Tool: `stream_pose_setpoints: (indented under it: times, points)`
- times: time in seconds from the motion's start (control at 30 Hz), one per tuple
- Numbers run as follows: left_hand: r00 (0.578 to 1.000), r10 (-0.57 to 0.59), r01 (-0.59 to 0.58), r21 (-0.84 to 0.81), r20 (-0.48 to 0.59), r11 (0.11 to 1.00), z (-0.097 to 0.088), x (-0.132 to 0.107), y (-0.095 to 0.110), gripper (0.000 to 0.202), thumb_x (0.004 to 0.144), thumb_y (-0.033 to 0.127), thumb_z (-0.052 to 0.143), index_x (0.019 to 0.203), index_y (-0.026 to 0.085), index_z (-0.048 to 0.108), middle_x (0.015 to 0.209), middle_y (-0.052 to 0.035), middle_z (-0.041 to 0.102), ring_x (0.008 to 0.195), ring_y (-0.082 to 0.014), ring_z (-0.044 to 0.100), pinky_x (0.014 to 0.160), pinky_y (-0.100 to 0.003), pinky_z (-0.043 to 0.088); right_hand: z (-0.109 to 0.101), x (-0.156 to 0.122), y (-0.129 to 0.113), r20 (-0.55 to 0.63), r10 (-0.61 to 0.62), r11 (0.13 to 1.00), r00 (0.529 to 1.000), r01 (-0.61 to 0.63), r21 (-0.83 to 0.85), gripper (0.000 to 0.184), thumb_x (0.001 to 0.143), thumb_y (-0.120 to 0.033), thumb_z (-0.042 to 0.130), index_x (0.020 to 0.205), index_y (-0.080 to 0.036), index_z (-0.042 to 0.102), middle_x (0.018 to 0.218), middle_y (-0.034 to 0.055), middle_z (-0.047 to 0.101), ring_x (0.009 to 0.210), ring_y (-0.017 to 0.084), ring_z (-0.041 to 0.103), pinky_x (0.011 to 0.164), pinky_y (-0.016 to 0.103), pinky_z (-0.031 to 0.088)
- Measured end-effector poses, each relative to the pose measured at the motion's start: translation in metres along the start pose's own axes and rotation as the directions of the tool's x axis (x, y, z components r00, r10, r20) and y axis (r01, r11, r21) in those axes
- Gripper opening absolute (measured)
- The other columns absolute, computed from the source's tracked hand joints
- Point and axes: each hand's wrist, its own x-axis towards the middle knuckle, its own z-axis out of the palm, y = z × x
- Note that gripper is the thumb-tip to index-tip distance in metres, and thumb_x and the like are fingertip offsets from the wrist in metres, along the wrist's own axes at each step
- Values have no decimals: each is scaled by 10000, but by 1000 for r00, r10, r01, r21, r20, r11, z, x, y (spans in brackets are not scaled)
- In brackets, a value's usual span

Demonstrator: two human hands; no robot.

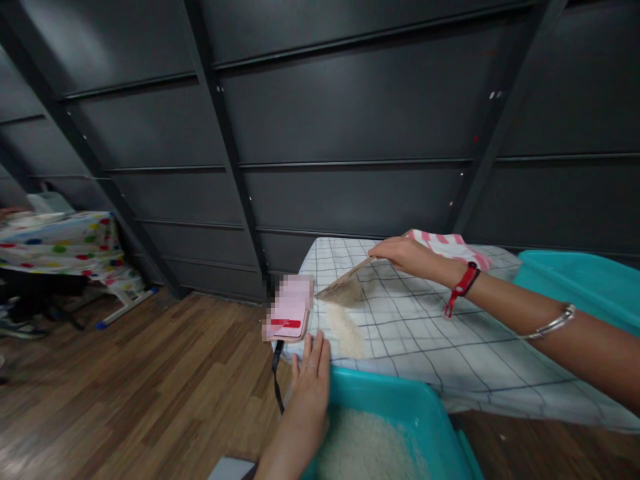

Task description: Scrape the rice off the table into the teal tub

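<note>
My right hand [407,255] is closed on a thin flat beige piece like cardboard [343,281], tilted down onto a white checked cloth [440,333]. A small pile of rice [345,330] lies on the cloth below its lower end. My left hand [310,377] rests open and flat at the cloth's near edge, beside the rim of a teal tub [400,393] that holds rice [365,447]. A red band is on my right wrist and a silver bangle on the forearm.
A pink card on a black lanyard [289,313] lies at the cloth's left edge. A red-and-white striped cloth [450,245] sits behind my right hand. Another teal tub [580,283] stands at right. A dark slatted wall rises behind; a dotted covered table [60,243] stands far left on the wooden floor.
</note>
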Motion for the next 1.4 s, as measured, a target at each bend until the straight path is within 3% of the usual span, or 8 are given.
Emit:
stream_pose_setpoints:
  times: [0.27,0.43,0.53,0.73,1.03,1.27,1.4]
  points:
    - [999,9,-9,-23,-32,1000,3,1,-2,837,571,-89,309,1387,56,194,1476,-112,66,1342,-234,-38,1087,-500,73,-4,-11,12,-24,-29,999,999,30,27,349,731,9,412,926,-180,631,905,47,686,879,169,617,794,306,467]
    - [999,5,-6,-40,-43,999,4,1,-2,831,570,-87,317,1382,58,215,1471,-128,80,1345,-236,-20,1086,-506,73,-5,-16,17,-38,158,985,987,-160,-69,332,748,-16,417,978,-144,620,937,92,675,875,200,612,768,325,462]
    - [999,5,-6,-39,-37,999,4,1,-3,854,548,-79,336,1382,57,217,1470,-130,76,1342,-239,-29,1088,-501,74,-5,-13,10,-33,201,975,979,-203,-86,355,728,-4,419,992,-143,611,928,94,673,829,204,615,721,319,456]
    - [1000,-14,14,-32,-4,999,6,5,-4,903,524,-84,347,1394,101,194,1473,-114,76,1333,-231,-59,1082,-517,44,-1,3,-10,26,120,993,992,-120,-19,332,745,5,417,932,-167,630,902,58,681,844,172,609,757,284,438]
    - [1000,4,-5,-36,-12,999,1,1,-1,892,519,-79,342,1388,59,194,1476,-117,63,1344,-250,-24,1085,-514,74,3,-9,20,-11,64,996,998,-64,64,338,738,11,411,917,-165,637,914,59,683,897,172,600,830,330,429]
    - [1000,1,-1,-35,1,999,0,1,-1,900,516,-94,329,1390,70,188,1472,-111,40,1344,-238,-33,1087,-512,71,15,6,9,-27,52,994,998,-49,100,336,743,-7,412,932,-170,637,919,64,680,913,173,594,840,336,426]
    - [1000,8,-8,-43,-6,999,3,2,-2,890,530,-93,336,1392,76,191,1475,-106,45,1342,-232,-45,1089,-502,53,11,0,10,-5,31,993,999,-31,117,347,740,-8,397,917,-175,644,917,49,688,905,161,603,834,323,436]
